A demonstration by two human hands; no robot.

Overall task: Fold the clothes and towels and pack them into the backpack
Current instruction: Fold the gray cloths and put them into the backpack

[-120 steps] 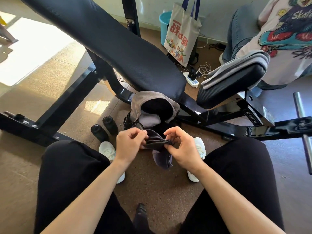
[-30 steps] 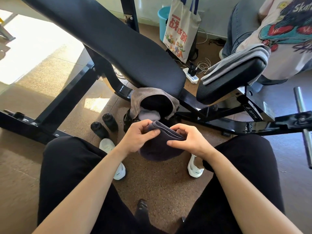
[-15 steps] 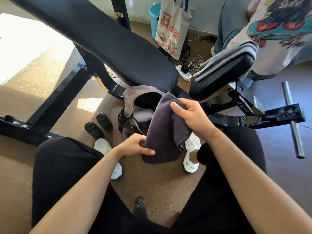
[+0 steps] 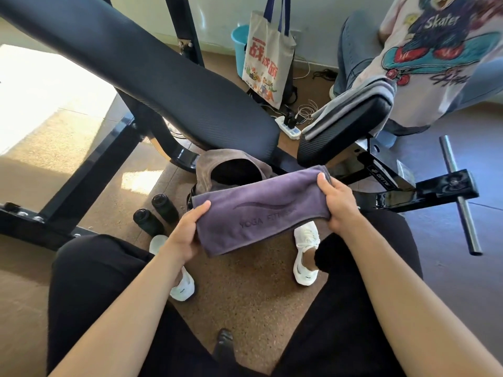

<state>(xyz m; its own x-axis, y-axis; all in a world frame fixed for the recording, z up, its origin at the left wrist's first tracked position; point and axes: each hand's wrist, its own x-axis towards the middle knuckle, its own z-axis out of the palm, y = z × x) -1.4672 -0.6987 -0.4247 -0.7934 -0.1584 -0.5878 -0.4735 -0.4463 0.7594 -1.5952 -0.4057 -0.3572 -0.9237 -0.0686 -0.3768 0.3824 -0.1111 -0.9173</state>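
Above backpack [image 4: 207,165], towel [image 4: 261,210], apparently folded, between left grip [image 4: 185,235], right grip [image 4: 339,203]

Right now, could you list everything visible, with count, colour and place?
towel: one, purple, folded, between both hands
backpack: one, grey-brown, open, on the floor under the bench
bench: one, black, across the top
folded cloth: one pile, grey, on the bench's seat pad
bottles: two, black, floor, left of the backpack
tote bag: one, cream with red print, behind the bench
bucket: one, blue, behind the tote bag
power strip: one, white, floor, near the tote bag
second person: one, printed shirt, jeans, top right
shoes: two, white, on the feet
left hand: one, grips the towel's left end
right hand: one, grips the towel's right end
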